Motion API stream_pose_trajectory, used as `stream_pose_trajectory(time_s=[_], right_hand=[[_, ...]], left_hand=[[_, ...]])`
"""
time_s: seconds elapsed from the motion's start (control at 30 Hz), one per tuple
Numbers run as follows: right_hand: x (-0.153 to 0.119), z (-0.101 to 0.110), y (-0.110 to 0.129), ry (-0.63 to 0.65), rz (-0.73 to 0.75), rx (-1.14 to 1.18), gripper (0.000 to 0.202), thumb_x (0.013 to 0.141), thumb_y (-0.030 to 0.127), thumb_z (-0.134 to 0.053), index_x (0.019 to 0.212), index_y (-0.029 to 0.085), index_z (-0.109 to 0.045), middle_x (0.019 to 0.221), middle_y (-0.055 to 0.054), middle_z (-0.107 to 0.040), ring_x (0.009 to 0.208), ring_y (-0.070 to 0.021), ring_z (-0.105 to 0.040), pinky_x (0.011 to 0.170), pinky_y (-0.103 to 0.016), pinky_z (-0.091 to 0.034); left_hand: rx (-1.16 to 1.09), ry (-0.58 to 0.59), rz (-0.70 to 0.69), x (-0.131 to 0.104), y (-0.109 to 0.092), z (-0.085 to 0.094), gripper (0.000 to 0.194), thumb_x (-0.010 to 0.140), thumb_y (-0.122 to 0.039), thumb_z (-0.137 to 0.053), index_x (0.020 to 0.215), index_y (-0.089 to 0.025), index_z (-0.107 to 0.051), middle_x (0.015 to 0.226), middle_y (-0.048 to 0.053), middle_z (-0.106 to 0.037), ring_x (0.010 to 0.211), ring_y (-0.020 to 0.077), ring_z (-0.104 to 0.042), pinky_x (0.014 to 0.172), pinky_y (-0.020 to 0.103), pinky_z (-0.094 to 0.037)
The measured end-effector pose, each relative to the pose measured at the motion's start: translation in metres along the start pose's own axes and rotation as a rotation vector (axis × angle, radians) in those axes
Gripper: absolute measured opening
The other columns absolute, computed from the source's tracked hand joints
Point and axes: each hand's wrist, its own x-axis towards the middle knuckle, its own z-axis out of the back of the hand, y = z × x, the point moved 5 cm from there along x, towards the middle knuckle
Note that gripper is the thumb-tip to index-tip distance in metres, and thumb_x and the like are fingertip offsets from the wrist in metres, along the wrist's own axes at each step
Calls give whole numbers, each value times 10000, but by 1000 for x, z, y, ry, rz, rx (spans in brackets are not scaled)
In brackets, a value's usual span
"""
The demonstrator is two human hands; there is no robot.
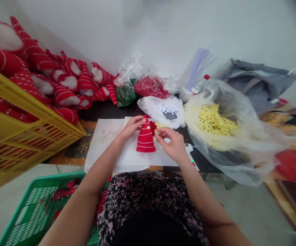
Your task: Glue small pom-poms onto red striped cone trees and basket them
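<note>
A red cone-shaped knitted hat point(145, 140) with white stitched stripes stands over white paper in front of me. A small yellow piece shows on it near the top. My left hand point(132, 127) is closed on its upper end, thumb and fingers around the tip. Close to the hat's right side, my right hand point(172, 142) is closed in a pinch; whatever its fingertips hold is too small to make out. Dark red pieces point(152, 127) and small yellow pom-poms point(159, 125) lie just behind, partly hidden by the hat and my fingers.
A yellow crate point(32, 126) with stuffed red striped cones stands left; a green basket point(22, 208) is below. Bags of white beads point(168, 110) and yellow pom-poms point(215, 121) lie behind and right. A white device point(191, 153) with a green light sits by my right wrist.
</note>
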Motion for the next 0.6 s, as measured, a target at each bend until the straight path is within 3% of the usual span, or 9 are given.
stream_pose_trajectory(time_s=[0.17,0.3,0.6], right_hand=[[4,-38,39,166,277,-209,341,987,148,-510,1280,195,-676,1114,-120,-766,957,-259,-705,888,-415,-588],[5,-66,41,313,342,-392,432,975,84,-476,1367,161,-640,1128,-149,-758,977,-289,-670,867,-434,-577],[0,-66,30,352,325,-449,494,969,74,-481,1428,196,-613,991,-118,-753,937,-287,-653,803,-404,-574]], left_hand=[[1,19,-66,-1,-4,-1,385,749,-508,-838,844,-179,-661,800,-8,-635,727,131,-595,668,238,-446],[-5,16,-43,-3,-6,-3,413,719,-511,-859,833,-176,-648,783,-14,-617,700,128,-574,648,246,-441],[12,28,-73,-6,-15,-8,387,725,-490,-853,815,-177,-645,789,-8,-634,743,145,-587,706,263,-456]])
